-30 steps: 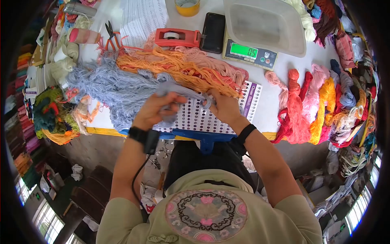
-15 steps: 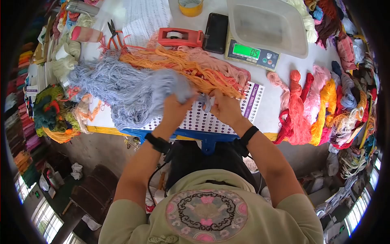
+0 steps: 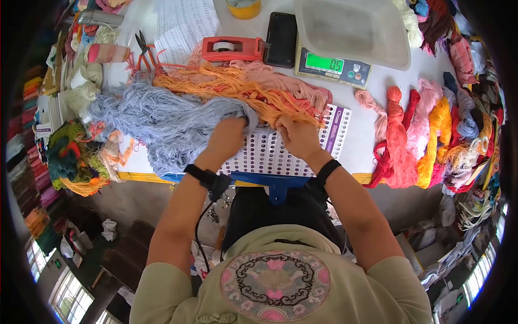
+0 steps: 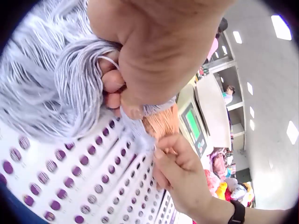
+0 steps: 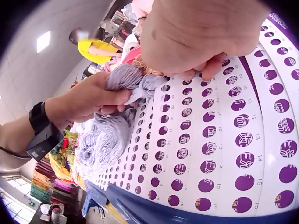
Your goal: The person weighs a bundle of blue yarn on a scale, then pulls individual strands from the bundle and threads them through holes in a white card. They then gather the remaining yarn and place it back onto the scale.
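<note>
Left hand [image 3: 226, 137] grasped blue-grey yarn [image 3: 167, 119], right hand [image 3: 299, 139] pinching its strands above the perforated card [image 3: 270, 155]; far right, a translucent tray [image 3: 350, 27] sat on the scale [image 3: 324, 63].

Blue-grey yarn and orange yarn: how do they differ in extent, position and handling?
The blue-grey yarn spreads in a broad heap; the orange yarn forms a narrower band. The blue-grey yarn lies mostly nearer the person, the orange yarn farther off. The left hand grips strands of the blue-grey yarn, not the orange yarn. Both are bundles of loose strands.
</note>
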Available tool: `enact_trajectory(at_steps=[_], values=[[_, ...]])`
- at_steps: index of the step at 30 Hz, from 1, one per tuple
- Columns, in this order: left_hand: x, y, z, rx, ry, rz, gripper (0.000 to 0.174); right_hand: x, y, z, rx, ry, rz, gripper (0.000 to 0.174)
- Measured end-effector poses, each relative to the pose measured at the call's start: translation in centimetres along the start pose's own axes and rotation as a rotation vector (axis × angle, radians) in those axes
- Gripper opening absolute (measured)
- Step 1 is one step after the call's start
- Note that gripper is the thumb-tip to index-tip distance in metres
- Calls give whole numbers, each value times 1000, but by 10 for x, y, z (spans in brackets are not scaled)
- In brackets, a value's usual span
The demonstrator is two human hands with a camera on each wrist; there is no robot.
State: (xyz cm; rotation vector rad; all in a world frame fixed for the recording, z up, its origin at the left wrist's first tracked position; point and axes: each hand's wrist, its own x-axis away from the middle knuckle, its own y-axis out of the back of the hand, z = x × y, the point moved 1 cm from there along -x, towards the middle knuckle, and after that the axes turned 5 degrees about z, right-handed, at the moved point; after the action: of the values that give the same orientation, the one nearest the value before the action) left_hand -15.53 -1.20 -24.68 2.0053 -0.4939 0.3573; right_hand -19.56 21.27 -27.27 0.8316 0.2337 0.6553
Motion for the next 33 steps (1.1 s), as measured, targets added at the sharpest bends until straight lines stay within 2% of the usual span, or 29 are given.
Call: enact_trajectory(at_steps=[5,8,10,11,13,14,16,17,19,20,22,23,24,25,26,28,29,30,32,33], values=[[3,16,2,-11,-3,-52,16,-1,-4,-5,-25,-21,-10,6],[2,20,-6,147,61,-37,17,-1,-3,-6,-28,-30,-2,5],[0,22,-10,236,135,102,25,-3,-3,-3,-18,-38,-2,5],[-1,19,-11,232,133,103,25,-2,-3,-3,-37,-61,17,5],[-4,13,-17,35,76,-14,28,-2,-3,-2,-51,-89,36,4],[-7,13,-21,39,71,-14,28,-3,-3,-1,-31,-80,14,4],[-15,16,-25,-32,158,-148,26,-3,-3,0,-2,-73,-3,4],[-18,8,-17,-25,157,-152,26,-4,-3,0,-2,-81,3,4],[-22,5,-5,67,9,-295,27,-4,-3,2,2,-83,4,5],[-19,12,-4,66,6,-301,27,-3,-2,3,15,-125,46,5],[-7,35,0,552,327,113,24,-2,-3,7,27,-158,79,6],[4,47,0,546,325,99,24,-2,-5,7,17,-154,54,7],[19,57,-1,948,286,13,28,-2,-6,7,8,-148,28,8],[34,66,1,1346,230,-76,32,-1,-3,10,-1,-211,115,14],[48,70,8,1337,221,-92,32,1,0,15,-1,-197,103,14],[74,77,22,2255,-271,56,37,9,6,26,-105,-312,155,21],[86,85,20,2335,-466,155,43,12,5,30,-216,-374,136,27],[101,89,15,2324,-490,143,43,16,3,35,-208,-353,128,27],[127,107,-10,2155,-256,-130,52,21,15,64,-275,-433,-38,28],[134,114,-13,2120,-459,4,62,23,23,82,-355,-450,-50,25]])
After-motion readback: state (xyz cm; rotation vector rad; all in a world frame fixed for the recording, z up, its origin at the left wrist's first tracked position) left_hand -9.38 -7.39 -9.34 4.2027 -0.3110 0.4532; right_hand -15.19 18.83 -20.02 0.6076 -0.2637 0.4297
